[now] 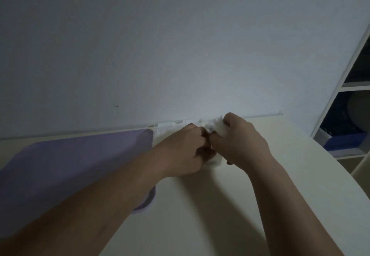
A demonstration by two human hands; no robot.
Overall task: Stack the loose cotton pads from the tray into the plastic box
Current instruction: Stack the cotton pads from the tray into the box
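- The pads (217, 128) are a white, fluffy bunch. Its edges look ragged and blur into the pale wall (180, 45) behind, so single pads cannot be counted.
- The right hand (240, 142) has its fingers curled round the bunch, which sticks out above its knuckles at the far edge of the table (200, 215).
- The left hand (186, 149) is curled too, knuckles touching the right hand. Whether it grips anything cannot be told.
- The box (215, 161) sits under both hands. Only a pale strip with a small label shows between them, and its contents are hidden.
- Clear plastic shows by the wall just past the left hand.
- The tray (80, 165) is purple and lies left of the box. Its visible floor is plain, and the left forearm crosses its near corner.
- A shelf (348, 115) stands at the right.
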